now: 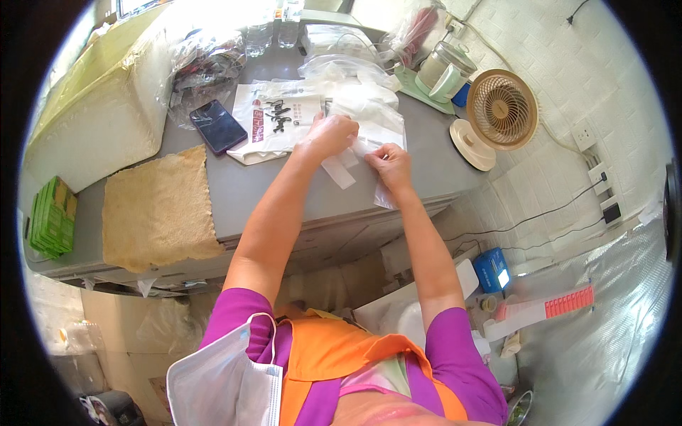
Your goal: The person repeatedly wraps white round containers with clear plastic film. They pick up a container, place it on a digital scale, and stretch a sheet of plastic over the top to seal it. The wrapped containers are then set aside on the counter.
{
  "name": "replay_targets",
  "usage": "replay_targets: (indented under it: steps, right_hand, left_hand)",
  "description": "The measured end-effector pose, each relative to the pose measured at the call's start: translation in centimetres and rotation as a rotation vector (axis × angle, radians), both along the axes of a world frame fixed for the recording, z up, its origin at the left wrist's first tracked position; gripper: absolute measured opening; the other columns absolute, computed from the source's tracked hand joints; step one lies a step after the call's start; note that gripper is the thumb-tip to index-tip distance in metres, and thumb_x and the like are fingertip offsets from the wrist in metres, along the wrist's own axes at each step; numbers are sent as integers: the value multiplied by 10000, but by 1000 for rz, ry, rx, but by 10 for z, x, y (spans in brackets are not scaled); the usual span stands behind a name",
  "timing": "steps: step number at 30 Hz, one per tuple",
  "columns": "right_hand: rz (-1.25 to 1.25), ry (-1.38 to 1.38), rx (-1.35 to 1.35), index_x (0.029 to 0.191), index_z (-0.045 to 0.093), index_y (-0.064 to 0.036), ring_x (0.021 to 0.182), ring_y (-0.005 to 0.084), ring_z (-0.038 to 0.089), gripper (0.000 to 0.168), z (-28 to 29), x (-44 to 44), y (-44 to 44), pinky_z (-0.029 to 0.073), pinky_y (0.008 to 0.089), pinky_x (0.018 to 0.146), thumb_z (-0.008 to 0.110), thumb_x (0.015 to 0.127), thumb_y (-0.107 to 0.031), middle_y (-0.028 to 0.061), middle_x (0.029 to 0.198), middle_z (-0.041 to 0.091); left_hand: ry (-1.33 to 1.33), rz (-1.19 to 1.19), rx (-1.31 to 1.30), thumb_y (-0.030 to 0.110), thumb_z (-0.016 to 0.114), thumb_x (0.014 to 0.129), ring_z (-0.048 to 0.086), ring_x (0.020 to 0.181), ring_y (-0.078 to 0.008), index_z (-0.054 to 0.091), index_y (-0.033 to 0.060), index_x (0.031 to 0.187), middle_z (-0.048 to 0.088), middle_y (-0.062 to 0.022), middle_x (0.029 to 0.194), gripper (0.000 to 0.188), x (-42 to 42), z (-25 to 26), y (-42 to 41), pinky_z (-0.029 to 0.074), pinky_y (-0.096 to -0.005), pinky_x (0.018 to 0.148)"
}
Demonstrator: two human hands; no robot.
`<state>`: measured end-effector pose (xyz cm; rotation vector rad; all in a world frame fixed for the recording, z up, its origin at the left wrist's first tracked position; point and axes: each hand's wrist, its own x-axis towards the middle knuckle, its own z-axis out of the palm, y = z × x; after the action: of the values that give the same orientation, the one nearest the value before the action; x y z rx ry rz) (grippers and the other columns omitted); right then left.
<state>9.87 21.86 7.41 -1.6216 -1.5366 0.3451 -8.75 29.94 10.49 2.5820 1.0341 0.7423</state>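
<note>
My left hand (329, 137) is over a pile of translucent white plastic bags (373, 114), its fingers bent around thin plastic. Close by on the right, my right hand (391, 166) pinches the same thin plastic bag (362, 147) between thumb and fingers. A loose end of clear plastic (384, 197) hangs below my right hand at the counter's edge. White plastic strips (339, 173) lie under my left wrist. Left of the pile is a flat white bag (282, 114) printed with dark characters. My fingers hide part of the bag they grip.
A smartphone (217, 127) and a tan cloth (157, 210) lie left on the grey counter (266, 197). A foam box (112, 106) and green packs (53, 218) stand farther left. On the right are a glass kettle (445, 72) and a small fan (501, 109).
</note>
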Motion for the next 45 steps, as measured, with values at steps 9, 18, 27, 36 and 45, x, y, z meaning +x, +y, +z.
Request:
replay_targets:
  steps: [9,18,27,36,45]
  right_hand:
    - [54,433,-142,717,650,-57,449,49,454,254,10,17,3,367,217,424,750,818,-267,-22,566,559]
    - [36,823,-138,776,592,-115,425,35,428,184,6,34,10,337,180,374,670,905,-219,-25,606,563]
    - [180,1407,238,999,596,-19,642,62,597,150,-14,97,9,530,187,575,614,931,-151,19,820,650]
    - [-55,1622,710,1089,606,21,796,137,659,190,48,147,-149,568,238,699,575,919,-57,86,967,678]
    - [-240,1143,346,899,615,-90,513,27,422,111,0,92,-276,311,182,431,697,829,-65,-29,709,575]
  left_hand:
    - [15,173,21,44,564,776,628,1013,-250,704,151,945,678,-55,1011,244,-2,-2,10,373,-448,966]
    - [155,225,-53,64,597,757,630,1016,-289,715,139,950,676,-107,1034,238,-12,11,11,473,-403,892]
    - [262,187,-266,382,614,812,599,1101,-296,677,123,1086,659,-117,1132,382,-6,21,-7,373,-553,956]
    - [203,348,-113,585,558,830,382,1325,-295,528,167,1344,461,-132,1382,663,9,-1,-4,231,-574,1079]
    - [-434,248,532,204,658,859,555,1118,-288,629,101,1128,595,-82,1214,289,19,34,-32,443,-387,917]
